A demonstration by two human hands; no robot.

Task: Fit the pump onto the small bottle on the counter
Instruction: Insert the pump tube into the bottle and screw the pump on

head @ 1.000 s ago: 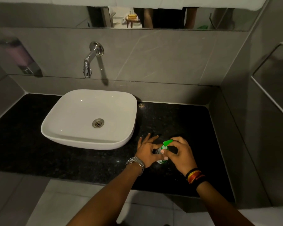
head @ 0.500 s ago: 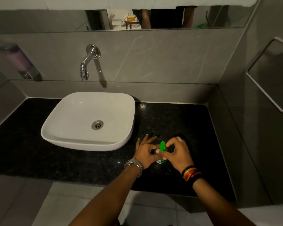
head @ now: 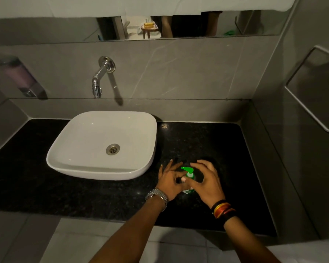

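A: Only the head view to go on. Where does the job stand?

B: Late, I'd judge. The green pump (head: 188, 170) is already sitting on top of the small bottle (head: 188, 190), its spout pointing away toward the sink (head: 103, 145). The bottle stands upright on the black counter (head: 84, 194), between the two hands.

A: What are the hands doing?

B: The left hand (head: 170, 184) is on the bottle's left side. Its thumb and forefinger curl in toward the neck, just under the pump collar, while the other fingers (head: 166, 167) fan out loose behind. It looks like a steadying pinch, though I cannot tell how firmly it grips, since the contact is hidden by the thumb.

A: And the right?

B: The right hand (head: 207, 182) arches over from the right, fingers half curled around the pump's collar, the thumb meeting it at the front. Closed enough to turn it, I think, not clamped flat.

A: So what is left?

B: Probably the last tightening. Most of the bottle is hidden behind the right thumb and palm; only a pale green strip of its base shows below them, so whether the collar is fully screwed down I cannot say. If it is, all that remains is letting go.

A: Anything nearby in the way?

B: No. The sink sits well beyond the left fingertips.
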